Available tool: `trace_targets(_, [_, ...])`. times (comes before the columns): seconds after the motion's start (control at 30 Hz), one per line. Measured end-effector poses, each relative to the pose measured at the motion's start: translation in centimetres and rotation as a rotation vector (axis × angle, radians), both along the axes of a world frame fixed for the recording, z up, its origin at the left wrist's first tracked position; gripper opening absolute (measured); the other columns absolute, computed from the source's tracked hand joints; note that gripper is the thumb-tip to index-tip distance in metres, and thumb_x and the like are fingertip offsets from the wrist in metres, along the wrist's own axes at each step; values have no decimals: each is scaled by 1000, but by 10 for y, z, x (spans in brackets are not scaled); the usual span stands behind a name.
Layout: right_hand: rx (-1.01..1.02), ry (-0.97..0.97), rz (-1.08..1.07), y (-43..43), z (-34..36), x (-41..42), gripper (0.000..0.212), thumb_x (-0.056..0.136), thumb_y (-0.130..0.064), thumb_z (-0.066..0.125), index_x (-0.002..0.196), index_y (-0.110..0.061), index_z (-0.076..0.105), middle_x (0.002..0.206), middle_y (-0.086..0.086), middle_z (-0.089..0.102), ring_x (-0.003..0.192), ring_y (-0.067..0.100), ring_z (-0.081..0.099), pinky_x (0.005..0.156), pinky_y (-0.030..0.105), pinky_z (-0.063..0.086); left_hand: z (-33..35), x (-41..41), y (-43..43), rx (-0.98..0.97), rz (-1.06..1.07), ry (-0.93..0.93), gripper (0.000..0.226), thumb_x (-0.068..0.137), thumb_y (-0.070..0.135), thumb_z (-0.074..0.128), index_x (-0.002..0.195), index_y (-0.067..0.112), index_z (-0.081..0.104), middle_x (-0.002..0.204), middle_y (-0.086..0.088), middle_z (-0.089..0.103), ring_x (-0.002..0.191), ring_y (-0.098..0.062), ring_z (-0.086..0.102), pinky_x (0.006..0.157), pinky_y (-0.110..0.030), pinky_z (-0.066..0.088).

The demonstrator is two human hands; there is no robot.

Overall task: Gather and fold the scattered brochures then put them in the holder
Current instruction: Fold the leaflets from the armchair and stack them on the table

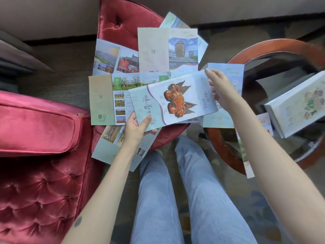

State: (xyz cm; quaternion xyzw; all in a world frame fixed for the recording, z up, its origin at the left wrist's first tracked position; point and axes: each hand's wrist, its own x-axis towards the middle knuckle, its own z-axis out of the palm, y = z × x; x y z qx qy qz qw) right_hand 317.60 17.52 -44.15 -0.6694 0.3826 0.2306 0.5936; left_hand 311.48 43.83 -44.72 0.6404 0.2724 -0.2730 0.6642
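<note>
A red velvet seat [121, 20] carries most of the scattered brochures [109, 97], which lie unfolded and overlapping, some hanging over its front edge. To the right, a round wooden worktop [274, 44] holds a few more sheets, and a pale stack [299, 103] sits on its far side; whether that stack sits in the holder cannot be told. The crab brochure [175, 101] is lifted clear of the pile and stretched flat between both hands, probably so that its panels can be lined up for folding before it goes to the holder. The left hand [135, 131] grips its lower left corner, with the thumb [146, 120] pressed on the printed face and the other fingers curled underneath, which steadies that end. The right hand [221, 92] meets the opposite short edge. Its fingers [209, 72] reach fairly straight and close together along that edge, touching the paper, but it is not possible to tell whether the thumb pinches from below.
</note>
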Motion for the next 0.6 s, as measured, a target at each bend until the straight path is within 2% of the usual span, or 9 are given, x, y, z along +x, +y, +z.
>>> trace_targets(0.07, [120, 48, 32, -16, 6, -12, 38, 89, -44, 55, 120, -23, 49, 107, 0, 59, 79, 12, 60, 58, 23, 49, 2, 2, -15, -11, 105, -9, 26, 90, 4, 55, 109, 20, 50, 118, -4, 61, 91, -12, 67, 57, -25, 59])
trace_targets(0.13, [292, 35, -48, -24, 5, -30, 35, 89, -30, 59, 119, -16, 50, 108, 4, 63, 80, 16, 66, 63, 23, 56, 6, 2, -36, -56, 161, -11, 24, 91, 2, 53, 105, 21, 49, 114, -3, 61, 86, -11, 67, 56, -23, 58])
trace_targets(0.23, [499, -30, -189, -11, 2, -62, 14, 90, -13, 58, 104, -13, 57, 92, 0, 72, 78, 13, 70, 75, 26, 58, 9, 0, -76, -116, 143, -2, 23, 91, 2, 53, 105, 19, 49, 109, 0, 64, 84, -11, 68, 58, -24, 58])
trace_targets(0.33, [377, -79, -304, 0, 0, -86, 13, 92, -6, 52, 94, -14, 62, 82, -3, 73, 71, 7, 69, 74, 25, 56, 12, -6, -118, -150, 53, 4, 24, 90, 3, 55, 110, 17, 51, 116, -8, 64, 100, -21, 66, 82, -38, 56])
trace_targets(0.4, [179, -76, -390, -15, -1, -98, 12, 93, -5, 50, 91, -9, 61, 89, 10, 69, 69, 8, 66, 68, 25, 56, 11, -11, -139, -154, -46, 45, 21, 90, 6, 57, 108, 17, 56, 121, -13, 62, 111, -28, 61, 94, -43, 49])
trace_targets(0.47, [-95, -60, -223, -46, 0, -111, 13, 93, -7, 50, 101, 1, 58, 103, 20, 64, 82, 12, 61, 73, 29, 51, 10, -13, -154, -153, -116, 140, 14, 91, 17, 57, 105, 18, 60, 117, -13, 64, 110, -29, 60, 94, -43, 48])
trace_targets(0.5, [-137, -70, -120, -65, 1, -120, 17, 93, -8, 50, 109, -4, 54, 106, 14, 63, 89, 8, 59, 78, 29, 49, 10, -13, -160, -150, -137, 187, 13, 93, 22, 54, 103, 18, 61, 113, -12, 65, 106, -27, 61, 90, -42, 49])
trace_targets(0.57, [-73, -84, 58, -103, 6, -139, 19, 94, -9, 51, 109, -21, 48, 93, -6, 60, 81, -7, 56, 70, 21, 46, 7, -12, -169, -138, -220, 223, 20, 95, 29, 49, 106, 18, 62, 108, -9, 67, 93, -20, 65, 77, -33, 51])
trace_targets(0.6, [-27, -58, 116, -121, 8, -147, 21, 94, -10, 51, 110, -24, 47, 91, -10, 58, 79, -6, 56, 64, 18, 45, 5, -13, -172, -125, -316, 209, 24, 96, 30, 48, 111, 17, 61, 106, -6, 68, 86, -16, 67, 72, -28, 52])
